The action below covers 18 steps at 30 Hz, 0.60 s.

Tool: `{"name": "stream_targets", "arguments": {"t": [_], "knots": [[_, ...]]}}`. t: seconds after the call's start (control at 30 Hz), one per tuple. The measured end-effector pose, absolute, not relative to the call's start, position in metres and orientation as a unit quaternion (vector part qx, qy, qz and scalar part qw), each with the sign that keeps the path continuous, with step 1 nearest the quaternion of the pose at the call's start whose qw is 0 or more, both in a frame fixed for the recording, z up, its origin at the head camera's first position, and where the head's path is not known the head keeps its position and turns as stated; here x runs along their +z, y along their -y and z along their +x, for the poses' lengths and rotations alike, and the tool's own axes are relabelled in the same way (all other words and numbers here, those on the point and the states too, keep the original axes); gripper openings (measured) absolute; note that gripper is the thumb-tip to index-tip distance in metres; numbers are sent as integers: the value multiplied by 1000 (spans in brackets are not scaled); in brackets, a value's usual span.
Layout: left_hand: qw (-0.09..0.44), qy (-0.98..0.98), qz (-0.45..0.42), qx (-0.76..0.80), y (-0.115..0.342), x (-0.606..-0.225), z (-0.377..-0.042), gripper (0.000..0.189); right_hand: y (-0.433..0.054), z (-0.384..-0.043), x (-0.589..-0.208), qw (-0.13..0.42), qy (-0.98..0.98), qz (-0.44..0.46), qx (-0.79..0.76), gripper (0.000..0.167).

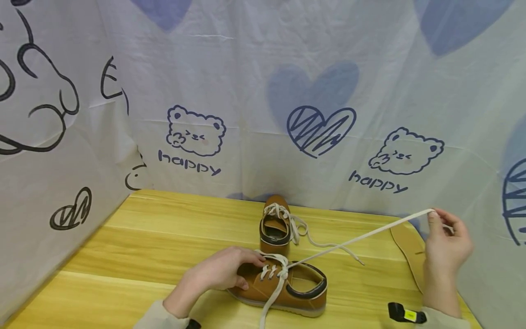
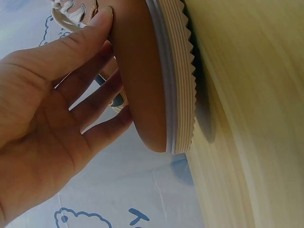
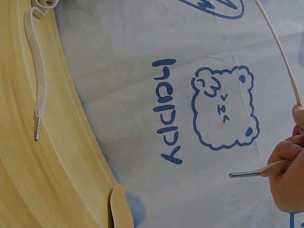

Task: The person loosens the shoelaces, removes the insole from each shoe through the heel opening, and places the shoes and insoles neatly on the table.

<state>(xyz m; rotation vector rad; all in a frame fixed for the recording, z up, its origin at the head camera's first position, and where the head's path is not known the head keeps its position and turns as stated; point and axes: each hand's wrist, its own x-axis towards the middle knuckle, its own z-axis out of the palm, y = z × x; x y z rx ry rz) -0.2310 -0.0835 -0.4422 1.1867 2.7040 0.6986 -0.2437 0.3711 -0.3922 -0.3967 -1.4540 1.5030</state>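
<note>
A brown lace-up shoe sits sideways on the table, toe to the left. My left hand grips its toe end, and the left wrist view shows the thumb on one side with the other fingers against the far side. My right hand, raised at the right, pinches one end of the shoe's cream shoelace, which runs taut up from the top eyelets. In the right wrist view the lace's hard tip pokes out of the curled fingers. The lace's other end hangs down the shoe's near side.
Behind stands a second brown shoe, its loose lace end lying on the table. A tan insole lies at the table's right edge. A printed cloth hangs behind the wooden table.
</note>
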Motion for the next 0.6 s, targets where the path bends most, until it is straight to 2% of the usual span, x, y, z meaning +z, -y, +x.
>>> {"name": "stream_targets", "arguments": {"t": [0.6], "knots": [[52, -890, 389, 230, 83, -446, -233, 54, -381, -239, -392, 502, 548, -176, 646, 13]]}}
